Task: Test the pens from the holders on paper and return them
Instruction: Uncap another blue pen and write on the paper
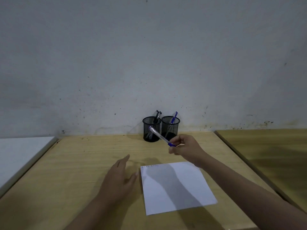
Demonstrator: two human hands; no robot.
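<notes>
the left hand (pixel 120 175) lies nearest, flat and open on the wooden tabletop (pixel 69 171), fingers spread, holding nothing, just left of the white paper (pixel 176 188). faint marks show along the paper's top left edge. the right hand (pixel 184 146) hovers beyond the paper, fingers closed on a blue pen (pixel 160 136) that slants up and left in front of two black mesh holders. the left holder (pixel 151 129) carries dark pens, the right holder (pixel 170 126) a blue one.
</notes>
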